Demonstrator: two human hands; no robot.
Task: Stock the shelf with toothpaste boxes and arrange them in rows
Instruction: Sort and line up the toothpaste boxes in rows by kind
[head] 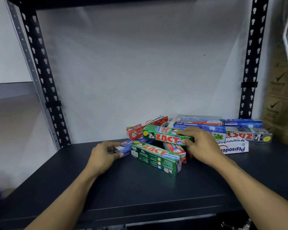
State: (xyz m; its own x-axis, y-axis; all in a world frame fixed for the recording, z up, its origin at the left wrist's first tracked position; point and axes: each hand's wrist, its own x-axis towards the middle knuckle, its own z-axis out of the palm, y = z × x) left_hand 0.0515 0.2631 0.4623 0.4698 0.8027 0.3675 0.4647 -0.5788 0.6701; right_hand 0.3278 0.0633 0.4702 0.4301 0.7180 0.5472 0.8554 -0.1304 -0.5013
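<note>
Sorting a heap, by the look of it. A dark matte shelf board [140,188] sits between black perforated steel uprights [45,83]. The toothpaste cartons are bunched at centre and right, toward the back wall.

Right hand [203,145]: fingers and thumb curled round the right end of a green foil ZACT carton [165,135]. This one is topmost on the heap, tilted, resting across other cartons.

Left hand [103,155]: fingers closed on the near end of a blue-and-white Safi carton [125,146]. It lies low on the board, its far end running under the heap.

A second green ZACT carton [155,157] lies diagonally in front, between the two hands, flat on the board. Behind it are a small red carton [135,132] and a red-and-white Pepsodent carton [156,121], both askew.

Right side: a flat stack of blue cartons [198,125], a silver ZACT carton [249,136] and a white Pepsodent carton [233,146]. They lie roughly along the shelf front but overlap, some with print upside down.

Progress, my reading:
- Stocking looks well along, with many cartons already on the board. Whether more wait off-shelf cannot be told.
- Arranging has barely begun; no clean row anywhere.
- Left to do: pull the centre tangle apart, group the cartons by brand, square them into lines and tidy the right-hand group.
</note>
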